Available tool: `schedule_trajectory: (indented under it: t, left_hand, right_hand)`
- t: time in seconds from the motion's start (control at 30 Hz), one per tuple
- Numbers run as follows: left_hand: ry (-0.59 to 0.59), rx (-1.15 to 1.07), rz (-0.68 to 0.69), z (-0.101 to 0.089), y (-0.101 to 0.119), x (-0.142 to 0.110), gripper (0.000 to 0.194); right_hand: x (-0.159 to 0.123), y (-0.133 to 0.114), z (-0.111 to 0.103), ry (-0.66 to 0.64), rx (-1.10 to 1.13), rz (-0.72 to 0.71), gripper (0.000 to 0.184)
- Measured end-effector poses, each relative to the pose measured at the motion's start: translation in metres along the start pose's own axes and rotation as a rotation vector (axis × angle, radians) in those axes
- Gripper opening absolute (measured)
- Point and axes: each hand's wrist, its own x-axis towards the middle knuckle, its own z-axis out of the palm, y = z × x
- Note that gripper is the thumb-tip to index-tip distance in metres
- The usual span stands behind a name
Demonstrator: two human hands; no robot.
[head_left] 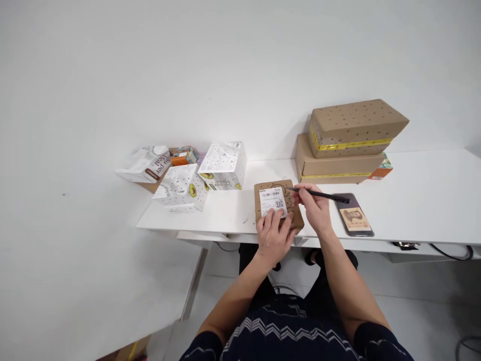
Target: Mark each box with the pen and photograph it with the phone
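A small brown cardboard box (295,208) lies near the table's front edge, with a white printed label (271,200) on top. Black curved lines are drawn on the cardboard around the label's upper and right side. My left hand (275,235) rests on the near part of the box, fingers spread over its top and covering the label's lower edge. Between the fingers of my right hand (315,208) is a slim black pen (325,194), its thin tip pointing left at the box's top by the label. A phone (353,215) lies just right of that hand.
Two larger brown boxes with yellow tape, an upper box (353,128) and a lower box (338,168), are stacked against the wall. White avocado-print boxes (223,163) and a small orange box (184,155) stand left on the white table (421,200). A cable (453,254) hangs below the front edge.
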Motion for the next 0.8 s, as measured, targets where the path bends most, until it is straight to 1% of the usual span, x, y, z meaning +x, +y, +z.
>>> schedule_trajectory:
  t: [0.1, 0.17, 0.27, 0.43, 0.53, 0.8]
  left_hand:
    - [0.024, -0.002, -0.001, 0.004, -0.001, -0.002, 0.041]
    - [0.048, -0.006, -0.006, 0.007, -0.001, -0.004, 0.040]
    - [0.073, -0.017, -0.018, 0.010, 0.000, -0.005, 0.041]
    - [0.110, -0.001, -0.007, 0.011, 0.000, -0.005, 0.040]
    - [0.128, -0.010, -0.008, 0.013, 0.000, -0.005, 0.040]
    - [0.126, -0.040, -0.017, 0.016, -0.002, -0.007, 0.042]
  right_hand:
    - [0.003, 0.006, 0.013, -0.067, -0.115, 0.024, 0.017]
    - [0.003, 0.010, 0.017, -0.097, -0.172, 0.037, 0.015]
    - [0.002, 0.012, 0.017, -0.122, -0.245, 0.007, 0.013]
    - [-0.002, 0.007, 0.017, -0.176, -0.397, -0.086, 0.012]
    - [-0.002, 0.006, 0.018, -0.201, -0.437, -0.090, 0.011]
    - [-0.001, 0.007, 0.017, -0.244, -0.513, -0.114, 0.011]
